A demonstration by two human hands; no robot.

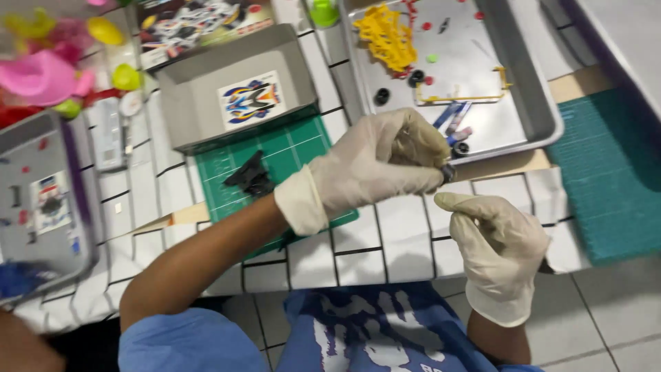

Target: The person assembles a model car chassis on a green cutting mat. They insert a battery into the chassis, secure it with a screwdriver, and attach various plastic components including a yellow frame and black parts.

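Tiny dark part point(448, 172), maybe wheel, pinched in my left hand point(375, 162) fingertips above tiled surface point(385, 241). Right hand point(497, 238) loosely curled just below, not touching. Part mostly hidden, blurry.

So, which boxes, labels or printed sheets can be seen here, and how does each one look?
Grey box: behind the green mat, with a blue, red and yellow sticker.
Printed box lid: top edge, colourful picture.
Sticker sheet: in the left grey tray, white with small coloured shapes.

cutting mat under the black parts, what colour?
Green with a pale grid, the cutting mat; clearest in the head view.
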